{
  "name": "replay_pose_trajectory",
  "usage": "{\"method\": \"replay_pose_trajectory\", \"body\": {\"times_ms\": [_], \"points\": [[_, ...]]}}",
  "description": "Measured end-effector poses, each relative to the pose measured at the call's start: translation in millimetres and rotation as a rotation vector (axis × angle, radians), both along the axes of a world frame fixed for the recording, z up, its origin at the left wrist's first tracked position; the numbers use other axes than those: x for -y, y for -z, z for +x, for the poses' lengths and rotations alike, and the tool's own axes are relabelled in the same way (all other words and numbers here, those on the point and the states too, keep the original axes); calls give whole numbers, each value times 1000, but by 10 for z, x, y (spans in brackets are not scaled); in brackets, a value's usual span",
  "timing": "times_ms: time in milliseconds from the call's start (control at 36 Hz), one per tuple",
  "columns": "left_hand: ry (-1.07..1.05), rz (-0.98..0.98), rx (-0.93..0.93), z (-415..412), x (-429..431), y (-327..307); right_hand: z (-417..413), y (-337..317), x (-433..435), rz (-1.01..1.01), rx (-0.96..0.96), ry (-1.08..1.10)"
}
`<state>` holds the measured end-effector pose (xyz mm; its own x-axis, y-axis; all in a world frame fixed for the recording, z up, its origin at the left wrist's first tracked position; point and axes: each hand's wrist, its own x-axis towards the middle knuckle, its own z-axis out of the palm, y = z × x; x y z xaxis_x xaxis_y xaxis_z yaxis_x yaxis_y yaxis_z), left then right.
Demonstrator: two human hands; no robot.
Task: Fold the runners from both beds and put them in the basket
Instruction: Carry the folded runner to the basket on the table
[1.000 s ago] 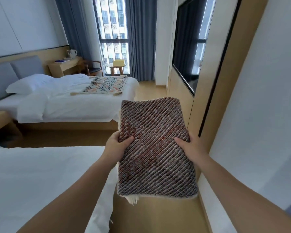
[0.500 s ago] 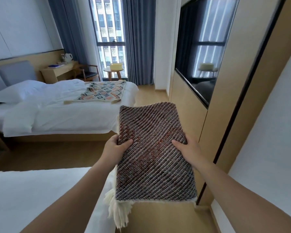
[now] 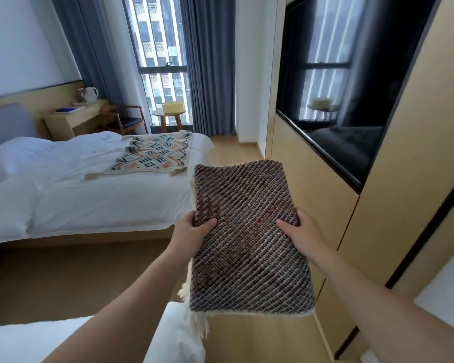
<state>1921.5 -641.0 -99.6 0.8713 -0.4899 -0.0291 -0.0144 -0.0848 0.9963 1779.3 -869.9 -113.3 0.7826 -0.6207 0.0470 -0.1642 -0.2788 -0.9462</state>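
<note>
A folded brown woven runner [image 3: 247,231] with cream fringe is held flat in front of me, above the floor between the beds and the wall. My left hand [image 3: 192,229] grips its left edge and my right hand [image 3: 300,231] grips its right edge, thumbs on top. A second runner [image 3: 155,154], cream with black and orange pattern, lies spread on the foot of the far bed [image 3: 89,195]. A pale yellow basket [image 3: 173,107] sits on a small round table [image 3: 168,115] by the window.
The near bed's white corner [image 3: 173,336] is below my left arm. A wood wall unit with a dark screen [image 3: 338,106] runs along the right. A chair [image 3: 127,121] and desk [image 3: 71,119] with a kettle stand past the far bed. Wooden floor [image 3: 228,145] leads to the window.
The view has swung forward and closer to the far bed and window. Both hands keep the same hold on the folded runner, which stays level in front of me.
</note>
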Motion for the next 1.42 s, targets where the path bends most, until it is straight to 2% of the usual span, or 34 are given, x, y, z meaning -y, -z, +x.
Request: {"method": "replay_pose_trajectory", "body": {"times_ms": [333,583,806,1083,1417], "points": [[-87,62,-12,1305,1031,178,1448,213,1112,40,13,-75],[-195,155,88,2235,2015,21,2613,44,2221,20,16,-153],[-218,164,88,3039,2684,-6,3415,8,2866,23,-38,-194],[-154,117,68,4281,3422,65,4617,24,3548,3,-85,-167],[-80,131,45,6436,4123,-26,6593,-115,4025,28,-91,-98]]}}
